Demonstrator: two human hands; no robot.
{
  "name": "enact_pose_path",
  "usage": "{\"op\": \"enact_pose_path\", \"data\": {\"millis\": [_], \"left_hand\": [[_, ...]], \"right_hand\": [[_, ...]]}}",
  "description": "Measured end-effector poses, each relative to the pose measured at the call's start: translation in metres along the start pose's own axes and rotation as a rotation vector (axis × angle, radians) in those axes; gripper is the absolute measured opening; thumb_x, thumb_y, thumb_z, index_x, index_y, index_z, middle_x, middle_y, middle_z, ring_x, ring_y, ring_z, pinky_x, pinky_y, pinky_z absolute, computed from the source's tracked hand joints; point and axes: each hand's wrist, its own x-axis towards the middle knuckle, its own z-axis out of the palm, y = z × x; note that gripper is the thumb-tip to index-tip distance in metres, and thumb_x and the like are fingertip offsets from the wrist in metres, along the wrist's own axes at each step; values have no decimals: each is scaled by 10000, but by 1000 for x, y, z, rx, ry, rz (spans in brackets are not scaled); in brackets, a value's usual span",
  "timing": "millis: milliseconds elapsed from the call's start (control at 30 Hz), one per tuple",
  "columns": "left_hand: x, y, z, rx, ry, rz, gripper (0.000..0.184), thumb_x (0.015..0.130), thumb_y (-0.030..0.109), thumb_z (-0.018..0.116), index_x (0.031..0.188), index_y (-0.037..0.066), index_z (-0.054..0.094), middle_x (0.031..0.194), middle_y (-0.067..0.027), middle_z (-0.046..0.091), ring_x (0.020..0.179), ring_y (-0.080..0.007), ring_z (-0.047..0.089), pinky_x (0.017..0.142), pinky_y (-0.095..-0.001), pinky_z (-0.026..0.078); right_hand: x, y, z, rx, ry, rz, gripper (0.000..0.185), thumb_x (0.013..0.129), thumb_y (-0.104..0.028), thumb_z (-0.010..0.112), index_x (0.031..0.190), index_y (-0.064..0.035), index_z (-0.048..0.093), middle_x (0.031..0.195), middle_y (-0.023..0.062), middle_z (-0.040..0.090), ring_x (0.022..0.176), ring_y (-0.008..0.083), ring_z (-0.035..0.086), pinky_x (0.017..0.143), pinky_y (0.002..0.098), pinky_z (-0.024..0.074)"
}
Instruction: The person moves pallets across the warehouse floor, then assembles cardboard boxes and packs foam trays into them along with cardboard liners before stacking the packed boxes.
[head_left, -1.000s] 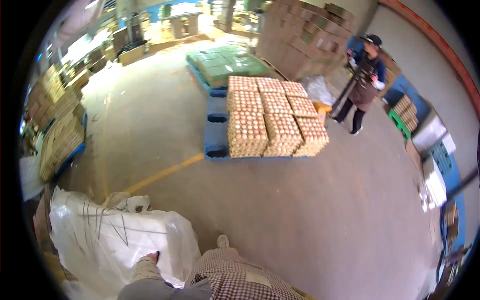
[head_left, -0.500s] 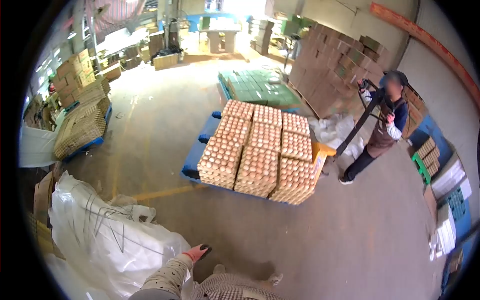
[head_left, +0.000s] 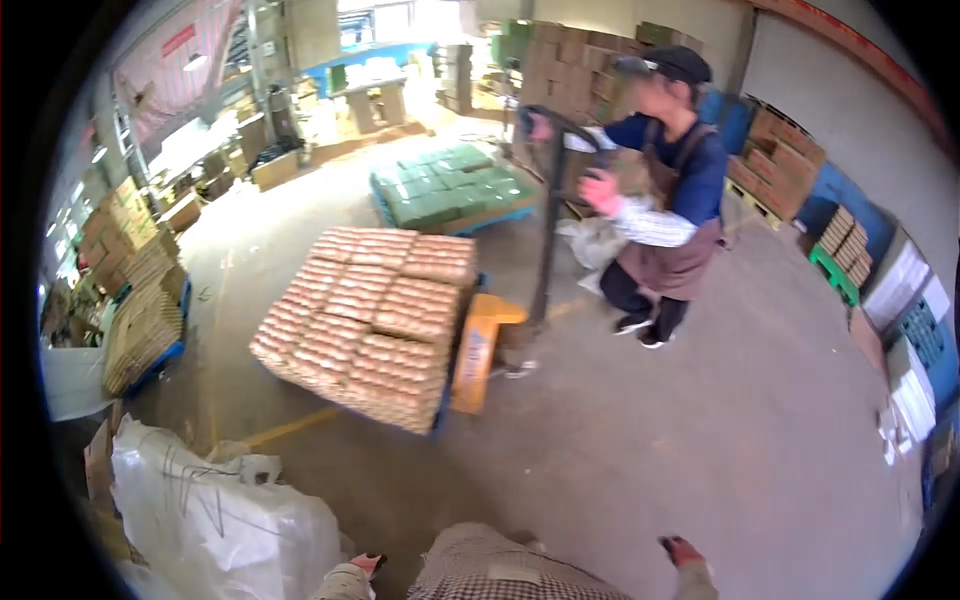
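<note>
Low in the view my left hand (head_left: 369,563), in a pink glove with dark fingertips, hangs open beside the white plastic-wrapped bundle (head_left: 235,515). My right hand (head_left: 682,551), also gloved, is out to the right above the floor, open and holding nothing. Ahead, stacked trays of eggs (head_left: 365,315) stand on a blue pallet (head_left: 438,415). A yellow pallet jack (head_left: 475,355) is at the pallet's right side. A co-worker (head_left: 665,190) in a cap and brown apron has both gloved hands at its upright black handle (head_left: 553,215).
Behind the eggs, green packs (head_left: 450,188) lie on another blue pallet. Stacked egg trays (head_left: 145,325) are at the left, cardboard boxes (head_left: 570,75) at the back. Along the right wall are a green pallet (head_left: 833,274) and white stacks (head_left: 912,385).
The egg pallet has turned and moved left and nearer, with the jack and co-worker coming closer. My left hand has moved off the bundle and lowered; my right hand has come into view.
</note>
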Motion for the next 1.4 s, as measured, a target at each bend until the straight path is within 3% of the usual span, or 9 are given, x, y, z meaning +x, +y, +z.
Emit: {"op": "enact_pose_path", "data": {"millis": [233,367,633,667,733,833,1067,1333,1400], "left_hand": [[129,129,253,1058,295,53,472,826,430,562,1096,45,600,954,-131,648,891,-262,604,776,-359,464],[251,151,310,862,335,-97,483,827,452,534,1097,58,605,1056,-154,631,1025,-294,580,855,-380,451],[475,211,492,1110,4,-280,465,823,429,519,1082,55,611,1084,-167,617,1048,-301,571,878,-398,439],[507,223,511,1124,-36,-258,463,823,426,517,1081,54,612,1087,-168,616,1050,-302,570,881,-400,437],[587,274,570,1156,-97,-182,458,822,420,513,1077,53,614,1094,-172,612,1056,-304,567,887,-405,434],[697,368,643,1234,-127,-80,452,821,412,507,1072,52,616,1105,-176,607,1064,-307,564,896,-412,429],[886,616,784,1663,-70,-235,440,814,389,484,1081,64,614,1132,-218,579,1072,-351,552,890,-437,429],[1029,684,749,314,447,27,352,869,375,472,899,53,612,716,-126,580,649,-241,528,609,-403,415],[1048,696,752,479,560,-6,339,889,371,460,894,65,604,692,-133,561,619,-242,518,575,-415,411]], "right_hand": [[247,-153,-191,138,41,-428,647,830,-535,503,1263,-55,469,1269,190,492,1185,328,462,986,393,369],[395,-149,-287,-48,-14,-439,647,820,-567,479,1285,-117,461,1274,170,493,1183,340,458,996,414,361],[648,93,-378,-86,26,108,394,862,-413,504,963,-47,606,923,157,635,823,310,599,738,382,477],[660,135,-383,-144,257,-396,365,871,-395,517,862,-38,591,767,103,615,663,201,567,595,360,444],[685,178,-400,311,271,86,409,911,-382,452,969,-5,599,895,165,633,814,267,601,739,387,480],[713,249,-384,-147,155,276,444,907,-434,385,988,-69,625,1019,193,615,957,357,579,832,462,456],[987,127,-571,-98,-39,209,435,906,-433,371,972,-79,614,969,181,623,914,365,593,767,489,471],[1417,-152,-879,-518,166,-209,360,908,-337,436,1029,-40,600,1020,203,619,989,329,581,839,427,464],[1520,-259,-923,235,310,-345,345,871,-249,554,1100,6,587,987,123,644,918,226,599,833,345,468]]}}
